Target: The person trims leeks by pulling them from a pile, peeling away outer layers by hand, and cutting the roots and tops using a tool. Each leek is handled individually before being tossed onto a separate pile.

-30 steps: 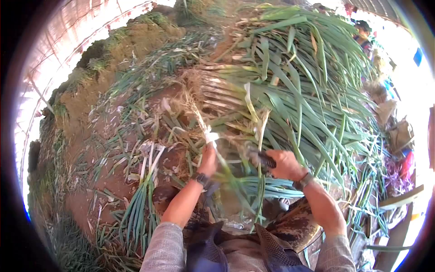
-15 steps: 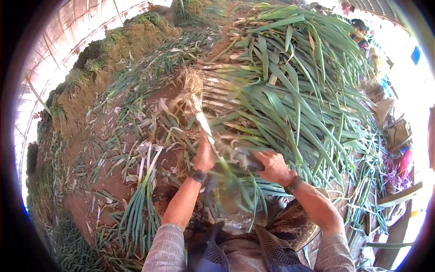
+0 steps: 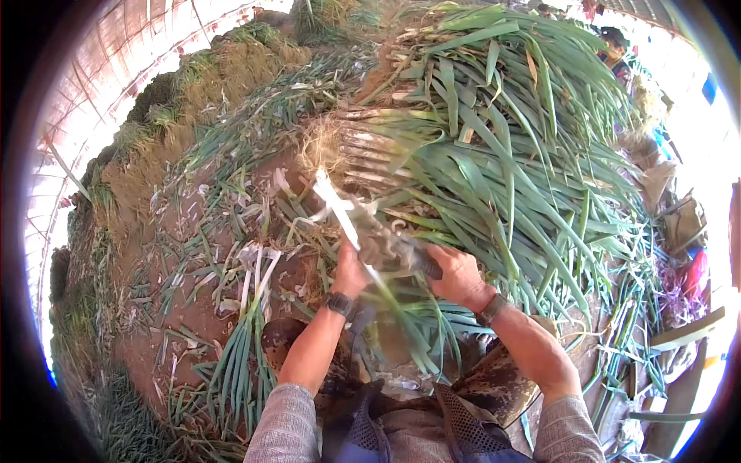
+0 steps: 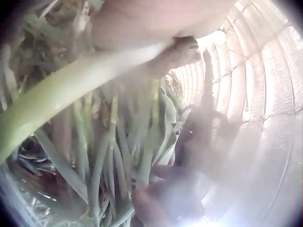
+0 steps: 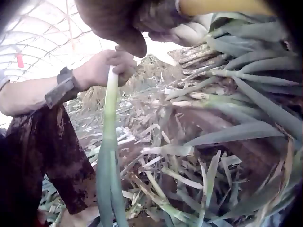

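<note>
My left hand (image 3: 350, 272) grips a green onion (image 3: 336, 208) around its stem, with the bushy roots pointing away from me and the green leaves hanging toward my lap. The white part above the fist looks bare and smooth. In the right wrist view the same fingers wrap the pale stem (image 5: 111, 101). My right hand (image 3: 457, 276) holds the dark ribbed handle of what looks like an air blow gun (image 3: 427, 262), its front turned toward the stem. Blurred loose skins (image 3: 382, 241) hang between the tool and the stem, partly hiding both.
A big heap of green onions (image 3: 494, 162) lies ahead and to the right, roots facing left. A small bunch with white stems (image 3: 245, 339) rests on the soil by my left knee. Leaf scraps (image 3: 193, 239) litter the ground at left. Another person (image 3: 615, 50) is far right.
The right hand has moved left with the tool, closer to the stem. Brownish outer skin on the onion's stem has come loose, baring white. The left hand keeps its grip, shifting only slightly.
</note>
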`<state>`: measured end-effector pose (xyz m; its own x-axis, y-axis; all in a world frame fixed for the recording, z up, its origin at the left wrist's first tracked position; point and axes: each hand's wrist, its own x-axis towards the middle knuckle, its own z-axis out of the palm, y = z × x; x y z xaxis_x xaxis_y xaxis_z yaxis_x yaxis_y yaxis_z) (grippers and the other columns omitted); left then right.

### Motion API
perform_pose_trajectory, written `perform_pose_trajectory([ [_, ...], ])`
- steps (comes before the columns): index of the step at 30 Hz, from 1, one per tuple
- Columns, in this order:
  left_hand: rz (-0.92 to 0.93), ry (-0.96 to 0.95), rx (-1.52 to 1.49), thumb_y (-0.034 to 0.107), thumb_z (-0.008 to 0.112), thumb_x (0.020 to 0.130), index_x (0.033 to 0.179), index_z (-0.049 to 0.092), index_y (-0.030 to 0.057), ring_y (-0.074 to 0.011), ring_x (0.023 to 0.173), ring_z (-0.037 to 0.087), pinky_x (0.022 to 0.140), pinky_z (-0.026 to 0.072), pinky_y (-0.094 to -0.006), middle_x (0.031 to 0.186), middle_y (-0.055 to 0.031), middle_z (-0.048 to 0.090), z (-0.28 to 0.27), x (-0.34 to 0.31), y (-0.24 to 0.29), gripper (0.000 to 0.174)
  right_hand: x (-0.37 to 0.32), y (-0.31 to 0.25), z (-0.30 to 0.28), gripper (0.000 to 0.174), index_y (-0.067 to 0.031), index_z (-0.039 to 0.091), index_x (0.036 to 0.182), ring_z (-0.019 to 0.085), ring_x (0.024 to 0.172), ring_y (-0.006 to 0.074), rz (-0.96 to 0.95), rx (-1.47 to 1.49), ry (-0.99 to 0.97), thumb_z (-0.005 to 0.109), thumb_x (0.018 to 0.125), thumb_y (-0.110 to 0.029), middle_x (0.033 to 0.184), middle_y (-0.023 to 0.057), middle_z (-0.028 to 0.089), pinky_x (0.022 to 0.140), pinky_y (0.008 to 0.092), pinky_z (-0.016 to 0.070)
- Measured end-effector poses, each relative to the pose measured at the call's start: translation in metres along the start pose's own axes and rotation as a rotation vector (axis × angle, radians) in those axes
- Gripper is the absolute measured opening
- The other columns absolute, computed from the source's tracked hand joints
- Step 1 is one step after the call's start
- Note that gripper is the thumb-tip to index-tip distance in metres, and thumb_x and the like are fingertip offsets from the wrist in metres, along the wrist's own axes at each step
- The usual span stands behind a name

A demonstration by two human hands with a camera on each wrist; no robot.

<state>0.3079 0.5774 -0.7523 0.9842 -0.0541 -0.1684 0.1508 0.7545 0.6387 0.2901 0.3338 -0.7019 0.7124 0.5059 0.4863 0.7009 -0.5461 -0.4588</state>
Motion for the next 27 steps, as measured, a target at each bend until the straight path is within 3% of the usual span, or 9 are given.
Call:
perform_pose_trajectory([
  [3,0.007,0.014,-0.006,0.059,0.04,0.1,0.066,0.041,0.02,-0.0116,0.047,0.027,0.044,0.0262,-0.0287,0.056,0.0062,0.031,0.003,-0.001,0.005,0.051,0.002,0.003,-0.002,0.052,-0.0058,0.06,0.117,0.065,0.092,0.0358,-0.038,-0.003,-0.011,0.074,0.067,-0.012,0.098,0.0149,0.066,0.075,0.0437,0.054],
  [5,-0.122,0.211,0.046,0.058,0.038,0.102,0.065,0.039,0.0198,-0.0118,0.046,0.027,0.045,0.0261,-0.0281,0.057,0.0058,0.033,0.017,-0.009,0.012,0.052,0.004,0.0,-0.002,0.051,-0.0057,0.061,0.116,0.065,0.09,0.0361,-0.131,-0.022,-0.027,0.074,0.068,-0.012,0.096,0.015,0.066,0.074,0.0435,0.0541],
  [6,-0.07,0.0,0.046,0.055,0.036,0.103,0.065,0.039,0.0191,-0.0118,0.046,0.028,0.044,0.027,-0.029,0.057,0.0051,0.035,0.01,-0.011,0.009,0.052,0.004,-0.002,0.0,0.05,-0.0055,0.061,0.117,0.065,0.088,0.0363,-0.038,0.023,-0.035,0.074,0.068,-0.013,0.095,0.015,0.066,0.074,0.0437,0.0541],
  [15,-0.005,-0.126,0.016,0.049,0.042,0.102,0.062,0.039,0.0181,-0.013,0.045,0.031,0.045,0.0307,-0.0316,0.054,0.0039,0.031,-0.003,-0.008,-0.003,0.05,0.006,-0.001,-0.008,0.048,-0.0052,0.061,0.117,0.065,0.088,0.037,0.04,0.05,-0.055,0.071,0.071,-0.011,0.097,0.0155,0.067,0.074,0.045,0.054],
  [17,-0.018,-0.098,0.002,0.05,0.043,0.101,0.064,0.041,0.018,-0.0126,0.047,0.031,0.045,0.03,-0.0312,0.055,0.0043,0.032,-0.003,-0.007,0.0,0.049,0.007,0.001,-0.01,0.048,-0.0058,0.061,0.118,0.065,0.088,0.0372,0.072,0.016,-0.105,0.071,0.071,-0.011,0.097,0.0157,0.067,0.074,0.0452,0.0539],
  [20,-0.051,-0.043,-0.007,0.047,0.043,0.102,0.07,0.043,0.0174,-0.0127,0.05,0.033,0.047,0.0303,-0.0306,0.057,0.0038,0.034,-0.003,-0.007,-0.001,0.044,0.008,0.003,-0.009,0.047,-0.0074,0.062,0.117,0.065,0.088,0.0376,0.008,0.042,0.079,0.07,0.071,-0.012,0.097,0.0162,0.068,0.074,0.0454,0.0536],
  [22,-0.052,-0.043,-0.008,0.045,0.042,0.103,0.073,0.044,0.0171,-0.0129,0.051,0.034,0.048,0.0307,-0.0305,0.058,0.0037,0.035,0.003,-0.01,-0.002,0.041,0.005,0.001,-0.007,0.045,-0.0084,0.062,0.117,0.065,0.087,0.0383,0.102,0.032,-0.094,0.07,0.072,-0.012,0.095,0.0163,0.068,0.073,0.0459,0.0534],
  [24,-0.018,0.296,0.075,0.045,0.041,0.104,0.08,0.048,0.0164,-0.0134,0.052,0.036,0.049,0.0333,-0.0307,0.059,0.0035,0.036,0.018,-0.011,-0.002,0.038,0.004,0.002,-0.011,0.053,-0.0112,0.059,0.123,0.065,0.093,0.0384,0.164,0.025,-0.172,0.068,0.072,-0.011,0.103,0.0165,0.067,0.078,0.0467,0.0535],
  [27,0.045,0.136,0.121,0.051,0.041,0.103,0.089,0.052,0.0158,-0.0134,0.054,0.04,0.05,0.0369,-0.0316,0.064,0.0031,0.042,0.007,-0.009,-0.012,0.039,0.005,0.006,-0.01,0.06,-0.0138,0.055,0.13,0.064,0.099,0.0386,0.155,0.028,-0.15,0.066,0.071,-0.01,0.111,0.0171,0.067,0.082,0.0474,0.0537],
])
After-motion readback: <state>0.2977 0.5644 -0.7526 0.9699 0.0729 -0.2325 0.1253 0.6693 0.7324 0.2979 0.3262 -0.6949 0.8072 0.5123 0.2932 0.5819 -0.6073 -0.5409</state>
